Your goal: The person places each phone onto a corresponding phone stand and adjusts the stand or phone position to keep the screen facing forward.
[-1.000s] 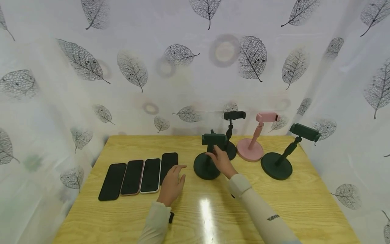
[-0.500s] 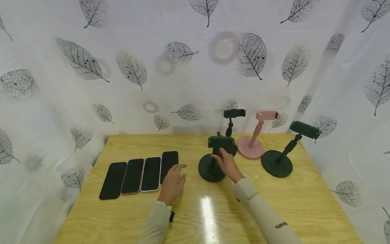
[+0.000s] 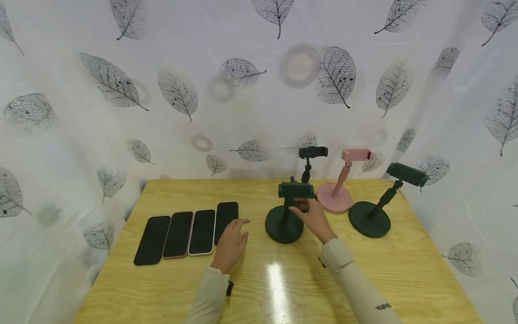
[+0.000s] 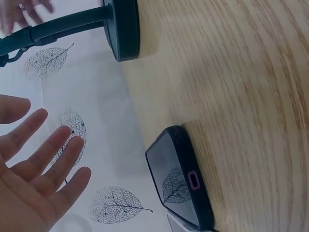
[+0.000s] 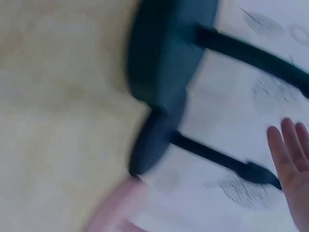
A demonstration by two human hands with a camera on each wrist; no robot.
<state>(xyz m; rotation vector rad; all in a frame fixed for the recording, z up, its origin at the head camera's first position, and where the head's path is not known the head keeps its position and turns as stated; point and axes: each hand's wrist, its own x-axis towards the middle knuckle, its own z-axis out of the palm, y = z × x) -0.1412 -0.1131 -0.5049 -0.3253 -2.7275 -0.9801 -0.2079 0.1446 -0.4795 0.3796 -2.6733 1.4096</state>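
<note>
A dark green phone stand [image 3: 284, 225] stands upright near the middle of the table, its clamp [image 3: 296, 190] at the top. Just right of its stem, my right hand [image 3: 315, 219] has its fingers extended; in the right wrist view the hand [image 5: 294, 164] appears apart from the stem [image 5: 251, 58]. My left hand [image 3: 229, 245] hovers with relaxed fingers by the rightmost black phone [image 3: 226, 218], holding nothing. In the left wrist view, the left palm [image 4: 34, 183] faces the camera, and a dark-cased phone [image 4: 176, 179] lies to its right.
A row of phones on the left includes a white-edged one [image 3: 202, 231], a pink-edged one [image 3: 178, 234] and a black one [image 3: 152, 240]. Behind and right stand a black stand [image 3: 313, 152], a pink stand [image 3: 333, 198] and another green stand [image 3: 369, 219]. A leaf-print curtain [image 3: 226, 112] surrounds the table.
The green stand has slid right and slightly nearer to me. My right hand moved along with it, then shifted off to the right of its stem. The left hand stays almost still.
</note>
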